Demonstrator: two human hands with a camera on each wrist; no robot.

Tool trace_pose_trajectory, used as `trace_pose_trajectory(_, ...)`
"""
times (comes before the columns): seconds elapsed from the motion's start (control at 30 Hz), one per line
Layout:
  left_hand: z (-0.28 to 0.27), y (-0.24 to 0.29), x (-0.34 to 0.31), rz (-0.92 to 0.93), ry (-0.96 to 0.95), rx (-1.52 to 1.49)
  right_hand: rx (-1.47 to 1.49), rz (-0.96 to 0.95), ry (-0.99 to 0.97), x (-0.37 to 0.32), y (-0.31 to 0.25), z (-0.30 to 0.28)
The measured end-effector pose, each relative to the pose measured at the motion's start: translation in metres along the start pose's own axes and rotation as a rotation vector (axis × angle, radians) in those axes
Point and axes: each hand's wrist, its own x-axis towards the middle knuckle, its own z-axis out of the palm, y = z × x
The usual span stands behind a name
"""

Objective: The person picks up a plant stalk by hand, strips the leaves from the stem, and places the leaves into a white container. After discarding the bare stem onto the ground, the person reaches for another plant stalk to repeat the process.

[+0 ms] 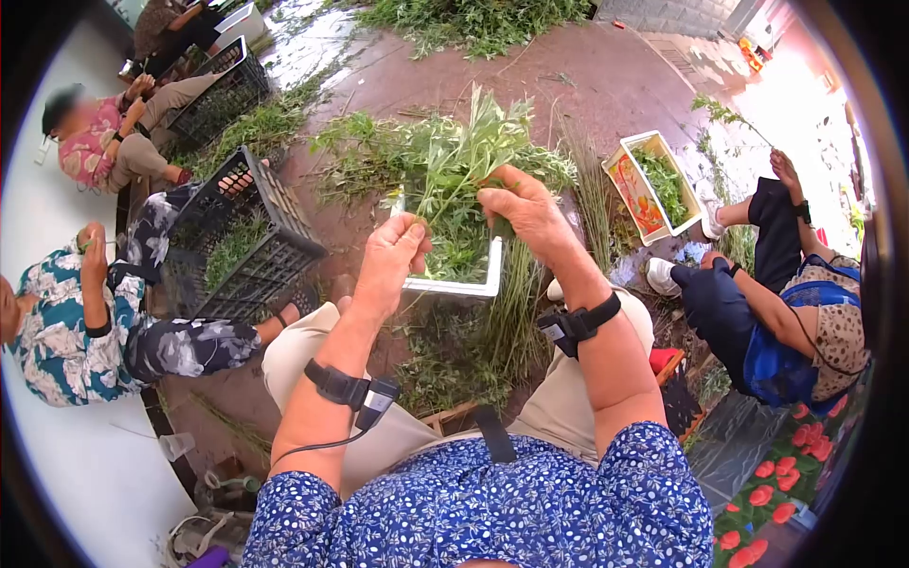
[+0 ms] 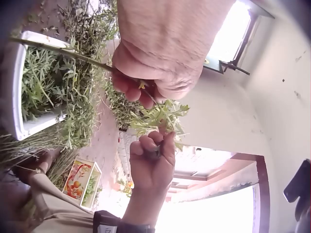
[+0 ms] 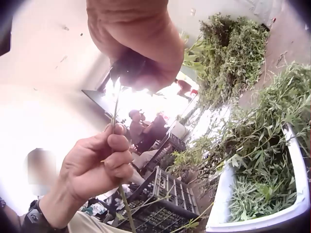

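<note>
In the head view my left hand [image 1: 388,256] pinches the stem of a leafy green plant [image 1: 464,161] between thumb and fingers. Close by, up and to the right, my right hand [image 1: 525,208] grips the same plant nearer its leaves. The left wrist view shows the bare stem [image 2: 63,51] sticking out past my left hand [image 2: 165,53]. Seen from the right wrist, thin stem [image 3: 116,104] runs between my two hands, and a dark patch shows under my right hand [image 3: 138,43]. Below both hands stands a white box [image 1: 494,270] filled with cut leaves.
Loose stalks [image 1: 516,322] lie around the box. Black crates [image 1: 294,222] stand at left beside seated people. On the right, a printed box [image 1: 636,204] holds leaves, near a person with a blue bag [image 1: 786,350]. A heap of greens [image 1: 464,24] lies at the back.
</note>
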Motion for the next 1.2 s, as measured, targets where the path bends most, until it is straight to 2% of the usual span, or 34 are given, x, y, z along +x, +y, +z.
trace_pose_trajectory(0.13, 0.003, 0.002, -0.001, -0.032, -0.060, -0.016, 0.183, -0.014, -0.038, 0.005, 0.010, 0.011)
trace_pose_trajectory(0.2, 0.005, 0.004, -0.003, -0.034, -0.065, -0.014, 0.008, -0.041, -0.099, 0.007, 0.015, 0.013)
trace_pose_trajectory(0.27, 0.010, 0.008, -0.005, -0.032, -0.053, -0.013, -0.009, -0.011, -0.081, 0.007, 0.022, 0.017)
trace_pose_trajectory(0.37, 0.005, 0.008, -0.003, -0.043, -0.135, -0.034, -0.124, -0.201, -0.070, 0.007, 0.030, 0.018)
trace_pose_trajectory(0.4, 0.004, 0.008, -0.003, -0.043, -0.131, -0.035, -0.124, -0.201, -0.074, 0.007, 0.030, 0.016)
trace_pose_trajectory(0.47, 0.002, 0.006, -0.002, -0.095, -0.184, -0.149, -0.932, -0.501, 0.113, 0.008, 0.027, 0.007)
trace_pose_trajectory(0.5, 0.000, 0.006, -0.002, -0.096, -0.182, -0.149, -0.962, -0.403, 0.170, 0.010, 0.024, 0.003)
trace_pose_trajectory(0.53, -0.003, 0.006, -0.002, -0.082, -0.139, -0.151, -0.959, -0.409, 0.261, 0.013, 0.023, -0.004)
trace_pose_trajectory(0.6, -0.004, 0.005, -0.001, -0.066, -0.097, -0.157, -0.973, -0.620, 0.486, 0.019, 0.023, -0.019)
trace_pose_trajectory(0.63, -0.005, 0.004, 0.000, -0.051, -0.058, -0.137, -0.974, -0.624, 0.483, 0.018, 0.020, -0.020)
trace_pose_trajectory(0.7, -0.006, 0.002, 0.000, -0.037, -0.013, -0.118, -0.518, -0.272, 0.215, 0.011, 0.012, -0.018)
trace_pose_trajectory(0.73, -0.006, 0.002, 0.001, -0.018, 0.007, -0.074, -0.517, -0.271, 0.212, 0.008, 0.011, -0.014)
trace_pose_trajectory(0.8, -0.003, 0.002, 0.001, 0.003, 0.026, -0.031, -0.214, -0.288, 0.013, 0.002, 0.010, 0.001)
trace_pose_trajectory(0.87, 0.001, 0.005, 0.001, -0.005, 0.083, 0.062, -0.317, -0.346, 0.024, -0.003, 0.006, 0.016)
trace_pose_trajectory(0.97, 0.007, 0.004, 0.000, 0.002, 0.092, 0.121, -0.349, -0.430, 0.143, 0.001, 0.009, 0.028)
trace_pose_trajectory(1.0, 0.004, 0.002, 0.000, 0.032, 0.147, 0.309, -0.378, -0.442, 0.194, 0.003, 0.007, 0.028)
trace_pose_trajectory(1.03, 0.002, -0.001, 0.003, 0.076, 0.169, 0.478, -0.440, -0.540, 0.245, 0.007, 0.011, 0.029)
trace_pose_trajectory(1.07, 0.004, 0.002, 0.002, 0.123, 0.160, 0.478, -0.534, -0.626, 0.317, 0.011, 0.018, 0.027)
trace_pose_trajectory(1.13, 0.014, 0.009, 0.000, 0.035, 0.161, 0.367, -0.591, -0.695, 0.326, 0.009, 0.017, 0.027)
trace_pose_trajectory(1.17, 0.006, -0.005, 0.007, 0.063, 0.155, 0.361, -0.618, -0.657, 0.279, 0.006, 0.014, 0.028)
trace_pose_trajectory(1.2, 0.009, -0.003, 0.006, 0.039, 0.138, 0.319, -0.753, -0.496, 0.215, 0.007, 0.015, 0.030)
